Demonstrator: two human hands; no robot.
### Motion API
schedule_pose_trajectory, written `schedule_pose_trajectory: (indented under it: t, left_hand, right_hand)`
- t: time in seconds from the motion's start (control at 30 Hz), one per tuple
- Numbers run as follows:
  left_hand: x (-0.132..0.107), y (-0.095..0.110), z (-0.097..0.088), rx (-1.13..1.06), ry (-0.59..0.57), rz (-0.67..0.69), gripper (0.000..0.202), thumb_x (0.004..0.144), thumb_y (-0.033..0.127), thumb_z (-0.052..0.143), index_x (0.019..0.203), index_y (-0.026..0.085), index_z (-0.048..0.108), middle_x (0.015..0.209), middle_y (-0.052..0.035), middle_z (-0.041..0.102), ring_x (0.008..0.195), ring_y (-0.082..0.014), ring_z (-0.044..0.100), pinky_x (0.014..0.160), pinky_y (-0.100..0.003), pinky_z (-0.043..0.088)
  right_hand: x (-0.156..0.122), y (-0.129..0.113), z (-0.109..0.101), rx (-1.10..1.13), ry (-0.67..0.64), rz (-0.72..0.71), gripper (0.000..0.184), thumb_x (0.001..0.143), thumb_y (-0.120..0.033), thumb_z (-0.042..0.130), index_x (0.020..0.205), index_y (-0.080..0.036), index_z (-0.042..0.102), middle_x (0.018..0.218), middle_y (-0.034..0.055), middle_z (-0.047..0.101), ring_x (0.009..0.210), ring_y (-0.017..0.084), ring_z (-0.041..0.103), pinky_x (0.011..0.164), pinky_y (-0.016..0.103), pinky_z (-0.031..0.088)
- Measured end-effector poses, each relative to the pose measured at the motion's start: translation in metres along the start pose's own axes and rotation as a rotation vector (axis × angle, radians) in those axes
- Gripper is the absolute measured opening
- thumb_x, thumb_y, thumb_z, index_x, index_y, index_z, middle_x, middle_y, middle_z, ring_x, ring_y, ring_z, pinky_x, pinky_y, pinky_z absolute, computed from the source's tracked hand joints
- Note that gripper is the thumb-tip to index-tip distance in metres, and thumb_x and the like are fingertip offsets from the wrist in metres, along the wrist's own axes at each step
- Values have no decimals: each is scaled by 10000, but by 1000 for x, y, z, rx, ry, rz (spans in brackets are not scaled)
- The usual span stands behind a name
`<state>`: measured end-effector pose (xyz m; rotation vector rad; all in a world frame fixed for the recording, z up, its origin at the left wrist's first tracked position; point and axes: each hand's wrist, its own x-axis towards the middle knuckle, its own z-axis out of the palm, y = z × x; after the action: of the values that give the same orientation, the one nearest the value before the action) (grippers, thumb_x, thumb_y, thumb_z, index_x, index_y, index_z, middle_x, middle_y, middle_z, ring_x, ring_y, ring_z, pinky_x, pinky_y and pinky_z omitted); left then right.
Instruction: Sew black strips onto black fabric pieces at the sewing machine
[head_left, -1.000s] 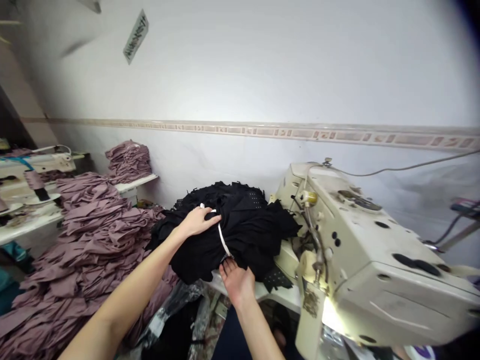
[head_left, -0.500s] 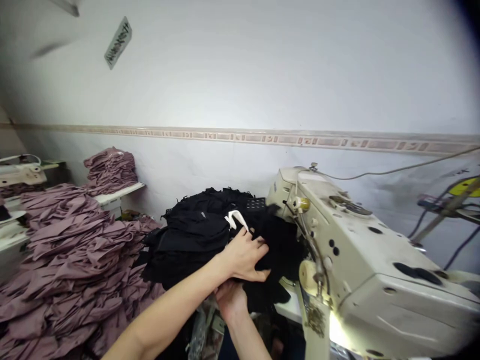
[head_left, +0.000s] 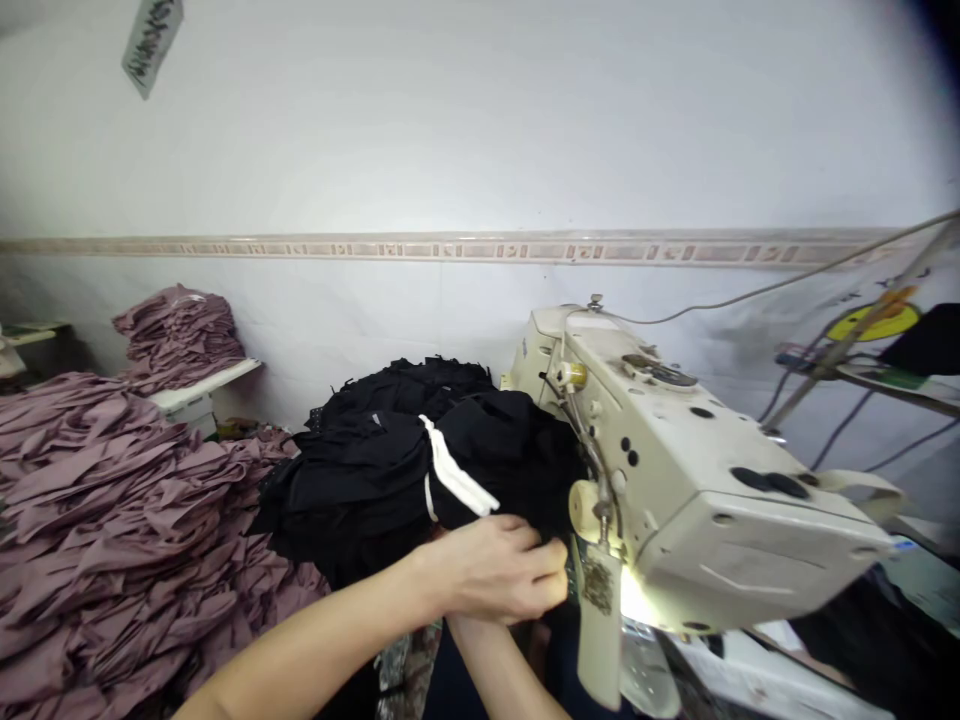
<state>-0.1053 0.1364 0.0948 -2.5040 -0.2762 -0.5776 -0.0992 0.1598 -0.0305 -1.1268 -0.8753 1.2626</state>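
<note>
My left hand [head_left: 506,570] reaches in from the lower left, its fingers curled closed at the near edge of a pile of black cloth [head_left: 360,470]. What lies between those fingers is hidden. Crossing beneath it is my right hand [head_left: 472,628], whose fingers are covered by the left hand and cannot be made out. Just beyond the left knuckles, a white strip [head_left: 457,472] runs slantwise over a folded black piece on the pile. A second thin white edge curves down beside it.
A cream sewing machine [head_left: 675,480] with its lamp lit stands close on the right. Heaped mauve garments [head_left: 150,530] fill the left side, and a smaller mauve stack [head_left: 180,335] rests on a white table end [head_left: 210,385]. The tiled wall [head_left: 375,150] rises behind.
My left hand has moved nearer, and its spread fingers have curled closed. More of the white strip shows, lying straighter across the black cloth. The view has turned slightly right.
</note>
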Motion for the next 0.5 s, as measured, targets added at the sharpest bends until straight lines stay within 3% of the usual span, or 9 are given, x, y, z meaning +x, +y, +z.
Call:
schedule_pose_trajectory:
  t: [0.07,0.1,0.13,0.2,0.23,0.27,0.37,0.43,0.5]
  left_hand:
    - [-28,-13,-16,-21,207,-97,130,1029,212,613,1075,209,734,1170,-88,768,1087,-214,723,1052,-358,566]
    - [-45,-25,-24,0,292,-264,167,1032,198,603,1140,219,729,1187,-94,772,1152,-231,713,1085,-390,557]
    - [-63,-39,-31,22,295,-504,232,1048,209,581,1237,231,713,1265,-108,760,1227,-250,694,1122,-435,540]
    - [-103,-67,-40,-16,116,-882,363,1090,335,525,1422,250,647,1432,-120,700,1354,-281,641,1170,-486,511]
    - [-122,-77,-42,-36,7,-956,414,1098,422,495,1452,261,635,1452,-113,695,1358,-296,644,1175,-516,508]
    - [-139,-84,-42,-42,-24,-995,441,1100,465,462,1428,246,659,1409,-117,724,1309,-310,678,1157,-547,521]
    - [-178,-83,-37,-31,-15,-1080,553,1101,542,382,1384,176,684,1357,-167,746,1248,-343,710,1101,-584,558]
    - [-186,-78,-37,-20,31,-1117,583,1096,568,376,1362,156,691,1365,-188,734,1267,-353,697,1118,-590,545]
    - [-178,-78,-40,-10,90,-1132,562,1092,566,412,1393,167,670,1423,-183,699,1330,-341,660,1167,-565,511]
  right_hand:
    - [-1,3,0,255,-16,172,258,968,-439,548,1013,-332,778,904,146,759,984,368,741,862,547,605]
    - [-1,5,0,349,-53,244,257,974,-427,526,997,-330,763,881,122,755,953,348,745,870,550,610]
    - [-2,6,0,440,-84,315,256,971,-415,507,966,-325,746,851,94,746,925,329,748,885,556,613]
    - [-2,9,-2,532,-125,397,270,962,-390,454,904,-309,705,808,46,724,892,285,753,919,546,617]
    - [-3,10,-3,546,-133,417,275,957,-372,436,869,-294,685,806,38,718,887,263,755,937,524,617]
    - [-3,10,-5,567,-141,441,273,954,-353,430,836,-280,665,821,40,720,899,243,756,960,496,613]
    - [-6,11,-13,619,-155,499,298,981,-308,405,798,-262,634,913,58,740,995,206,751,1014,427,594]
    - [-10,11,-19,658,-146,531,319,1015,-298,393,844,-257,659,986,68,752,1062,201,742,1032,415,587]
    - [-17,11,-24,712,-131,565,317,1032,-289,396,936,-240,694,1098,86,760,1105,201,736,1037,410,586]
